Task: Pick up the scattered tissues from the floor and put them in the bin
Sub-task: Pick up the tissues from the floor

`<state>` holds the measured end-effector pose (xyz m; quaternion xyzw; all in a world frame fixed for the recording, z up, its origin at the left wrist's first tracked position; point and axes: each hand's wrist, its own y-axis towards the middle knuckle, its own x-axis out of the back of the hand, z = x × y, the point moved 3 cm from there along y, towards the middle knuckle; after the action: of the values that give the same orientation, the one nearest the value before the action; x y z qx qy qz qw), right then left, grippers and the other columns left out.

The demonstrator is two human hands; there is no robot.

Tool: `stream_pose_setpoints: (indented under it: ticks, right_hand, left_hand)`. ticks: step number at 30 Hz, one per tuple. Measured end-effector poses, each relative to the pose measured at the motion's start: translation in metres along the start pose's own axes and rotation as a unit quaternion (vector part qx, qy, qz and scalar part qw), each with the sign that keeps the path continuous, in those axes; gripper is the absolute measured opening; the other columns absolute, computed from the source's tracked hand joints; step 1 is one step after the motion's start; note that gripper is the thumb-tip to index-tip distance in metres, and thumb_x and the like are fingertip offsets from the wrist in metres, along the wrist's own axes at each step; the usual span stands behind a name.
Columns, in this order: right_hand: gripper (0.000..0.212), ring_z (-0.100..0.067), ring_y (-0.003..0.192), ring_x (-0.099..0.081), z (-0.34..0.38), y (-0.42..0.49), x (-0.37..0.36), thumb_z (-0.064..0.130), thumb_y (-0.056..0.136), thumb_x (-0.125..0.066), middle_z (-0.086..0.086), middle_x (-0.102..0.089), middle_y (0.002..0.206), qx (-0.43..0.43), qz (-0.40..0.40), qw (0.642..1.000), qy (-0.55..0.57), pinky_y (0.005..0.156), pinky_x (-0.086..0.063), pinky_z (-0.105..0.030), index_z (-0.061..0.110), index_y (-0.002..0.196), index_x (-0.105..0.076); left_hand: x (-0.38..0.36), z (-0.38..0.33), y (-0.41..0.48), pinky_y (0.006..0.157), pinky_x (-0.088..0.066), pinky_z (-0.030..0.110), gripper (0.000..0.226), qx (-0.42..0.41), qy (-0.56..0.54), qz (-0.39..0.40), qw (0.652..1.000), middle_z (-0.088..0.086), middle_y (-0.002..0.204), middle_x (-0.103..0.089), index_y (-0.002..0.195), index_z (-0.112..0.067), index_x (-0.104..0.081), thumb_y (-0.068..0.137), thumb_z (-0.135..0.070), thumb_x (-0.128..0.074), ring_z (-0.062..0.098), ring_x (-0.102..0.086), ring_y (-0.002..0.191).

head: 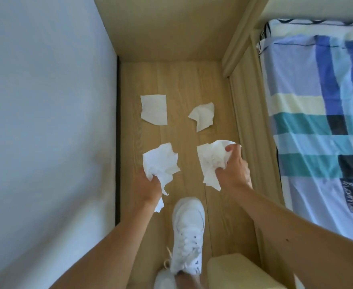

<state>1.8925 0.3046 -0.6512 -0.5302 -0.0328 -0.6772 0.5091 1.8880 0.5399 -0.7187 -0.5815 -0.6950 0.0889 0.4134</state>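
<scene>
Below, held a crumpled tissue (161, 161) in left hand (148, 188), fingers clamped on its lower part; gripped another tissue (211, 161) likewise in right hand (233, 167).

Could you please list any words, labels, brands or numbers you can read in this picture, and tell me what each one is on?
Dark label on the striped bedsheet: white cursive lettering, rotated and too blurred to read with confidence; possibly "home".
White sneaker: no brand or marking can be read.
Tissues on the floor and in both hands: no print on them.
Nothing else carries text.
</scene>
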Motion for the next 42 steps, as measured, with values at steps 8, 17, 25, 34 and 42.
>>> stream_pose_setpoints:
  ticks: [8,17,25,34,42]
  right_hand:
    - [0.068,-0.032,0.103,-0.062,0.067,0.096,-0.017,-0.003,0.083,-0.054,-0.009,-0.063,0.120,-0.011,0.037,0.999,0.034,0.084,-0.056,-0.047,0.034,0.136,-0.031]
    - [0.087,-0.034,0.134,-0.049,0.075,0.220,-0.063,0.013,0.095,-0.056,-0.014,-0.042,0.152,-0.051,0.125,0.990,-0.030,0.107,-0.044,-0.047,0.034,0.157,0.002]
    - [0.093,-0.036,0.093,-0.064,0.066,0.344,-0.115,0.012,0.090,-0.065,-0.022,-0.062,0.122,0.029,0.106,0.979,-0.169,0.083,-0.051,-0.046,0.025,0.158,-0.004]
    - [0.086,-0.035,0.117,-0.058,0.019,0.406,-0.158,0.012,0.089,-0.067,-0.021,-0.054,0.132,0.057,0.124,0.960,-0.246,0.093,-0.052,-0.045,0.014,0.158,-0.014]
    - [0.029,-0.030,0.119,-0.047,0.010,0.400,-0.164,0.014,0.083,-0.073,-0.016,-0.045,0.129,0.078,0.045,0.951,-0.297,0.067,-0.046,-0.034,0.002,0.108,-0.067]
  left_hand:
    - [-0.010,-0.080,0.090,0.052,-0.048,0.025,0.026,-0.010,0.045,-0.034,0.998,0.002,0.068,-0.061,0.068,-0.020,-0.052,0.093,-0.012,-0.054,0.019,-0.063,0.061]
    - [-0.031,-0.124,0.211,0.054,-0.049,0.018,0.026,-0.078,0.166,-0.020,0.983,0.011,0.098,-0.069,0.111,-0.005,-0.062,0.094,-0.025,-0.060,0.026,-0.069,0.081]
    - [-0.098,-0.138,0.330,0.066,-0.048,0.018,0.034,-0.138,0.256,0.053,0.955,0.008,0.108,-0.063,0.126,-0.014,-0.049,0.094,-0.020,-0.059,0.027,-0.065,0.094]
    - [-0.141,-0.091,0.414,0.102,-0.045,0.047,0.096,-0.081,0.430,0.101,0.893,0.016,0.141,-0.051,0.158,-0.018,-0.006,0.088,-0.038,-0.068,0.036,-0.053,0.127]
    - [-0.142,-0.084,0.410,0.084,-0.049,0.042,0.038,-0.154,0.465,0.046,0.871,0.012,0.118,-0.060,0.121,-0.011,-0.061,0.090,-0.032,-0.066,0.031,-0.060,0.110]
